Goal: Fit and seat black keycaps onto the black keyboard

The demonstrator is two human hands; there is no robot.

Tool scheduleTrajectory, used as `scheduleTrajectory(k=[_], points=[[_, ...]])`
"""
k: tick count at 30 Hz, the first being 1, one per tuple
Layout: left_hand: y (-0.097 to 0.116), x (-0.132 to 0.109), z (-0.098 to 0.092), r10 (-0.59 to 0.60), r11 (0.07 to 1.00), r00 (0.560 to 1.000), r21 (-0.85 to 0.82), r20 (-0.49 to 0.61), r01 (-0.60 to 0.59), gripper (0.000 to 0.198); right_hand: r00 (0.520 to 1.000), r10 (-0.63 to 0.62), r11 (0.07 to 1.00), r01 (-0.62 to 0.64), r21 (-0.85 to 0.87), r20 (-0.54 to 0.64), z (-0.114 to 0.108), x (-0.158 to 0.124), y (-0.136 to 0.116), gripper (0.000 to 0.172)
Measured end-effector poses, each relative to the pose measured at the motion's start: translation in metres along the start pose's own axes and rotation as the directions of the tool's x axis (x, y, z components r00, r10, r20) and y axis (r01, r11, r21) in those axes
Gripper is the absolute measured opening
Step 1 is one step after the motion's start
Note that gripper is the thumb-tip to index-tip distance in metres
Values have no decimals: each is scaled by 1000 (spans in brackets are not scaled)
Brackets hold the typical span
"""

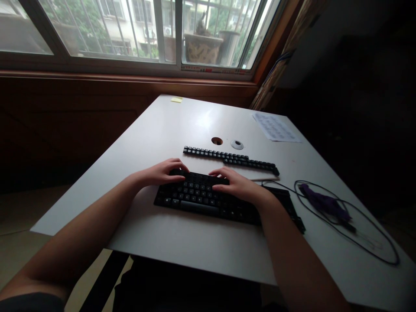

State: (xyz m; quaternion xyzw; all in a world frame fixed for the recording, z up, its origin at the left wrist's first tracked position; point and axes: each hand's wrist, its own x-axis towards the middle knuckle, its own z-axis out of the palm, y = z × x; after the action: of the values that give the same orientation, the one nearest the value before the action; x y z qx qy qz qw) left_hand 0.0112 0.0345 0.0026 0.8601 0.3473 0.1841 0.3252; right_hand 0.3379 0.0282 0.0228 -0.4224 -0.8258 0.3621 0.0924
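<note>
"See the white counter?"
"Yes, by the big window, papers at the back."
"And the black keyboard?"
"Near the front, under left hand and right hand, thumbs and fingers apart."

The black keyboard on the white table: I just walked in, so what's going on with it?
A person's bare left hand is at the back-left of the black rectangular keyboard, and their bare right hand is over its middle. Beyond it, small black keycaps lie in staggered rows on the flat white tabletop.
</note>
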Motion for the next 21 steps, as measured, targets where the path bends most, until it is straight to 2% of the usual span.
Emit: scheduleTrajectory(k=[13,21], points=[[1,0,-1,-3,1000,1000,-4,-2,3,36,999,-2,1000,1,-16,-45,4,2,2,48],[1,0,-1,-14,1000,1000,2,2,14,38,999,-36,999,36,-13,-23,1,-1,5,50]])
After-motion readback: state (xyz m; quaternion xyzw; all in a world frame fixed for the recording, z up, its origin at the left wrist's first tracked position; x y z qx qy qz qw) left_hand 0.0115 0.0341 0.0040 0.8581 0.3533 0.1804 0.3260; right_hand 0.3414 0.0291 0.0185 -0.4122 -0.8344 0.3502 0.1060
